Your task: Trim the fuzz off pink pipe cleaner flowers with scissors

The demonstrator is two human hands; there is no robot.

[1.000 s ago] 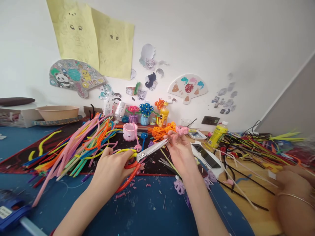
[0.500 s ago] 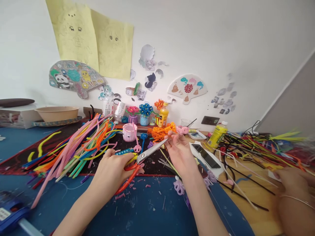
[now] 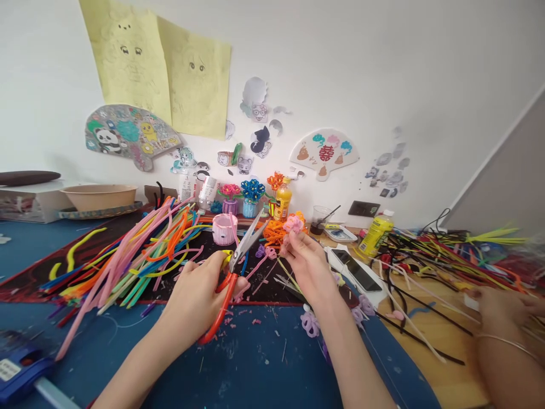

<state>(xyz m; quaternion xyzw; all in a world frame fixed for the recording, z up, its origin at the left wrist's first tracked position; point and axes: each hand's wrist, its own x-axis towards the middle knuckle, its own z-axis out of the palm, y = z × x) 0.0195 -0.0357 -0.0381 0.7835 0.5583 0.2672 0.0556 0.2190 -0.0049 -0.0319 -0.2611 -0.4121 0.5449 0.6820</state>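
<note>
Blue work surface point(image 3: 251, 363) was covered at the back by a dark mat point(image 3: 128, 221). Clear-sided box point(image 3: 53, 196) was parked far left, pinkish contents too blurred to identify. Beige bowl point(image 3: 99, 199) was set beside it on a patterned tray point(image 3: 102, 212); bowl interior not readable. Yellow bottle point(image 3: 377, 234) was tilted slightly, capped. Orange-yellow bottle point(image 3: 282, 200) was stood upright near the wall. Pink pot point(image 3: 224, 230) was upright on the mat; contents couldn't be told. Clear cup point(image 3: 319, 218) was part filled with something dark, a thin stick point(image 3: 332, 213) leaned in it. Purple pot point(image 3: 230, 207) was filled with pink flowers point(image 3: 230, 190), blue pot point(image 3: 250, 209) with blue ones.

Both forearms were extended forward over the blue surface. Left hand point(image 3: 204, 289) was curled round the handles, fingers closed; scissors point(image 3: 238, 261) were held, blades slightly parted, tips aimed up and right. Right hand point(image 3: 306, 261) was raised, palm turned inward, fingertips pinched together on the pink looped piece point(image 3: 293, 222). That piece was held up in front of the orange pile point(image 3: 276, 233), apart from the blades. Another person's hand point(image 3: 498, 307) was placed far right.
</note>
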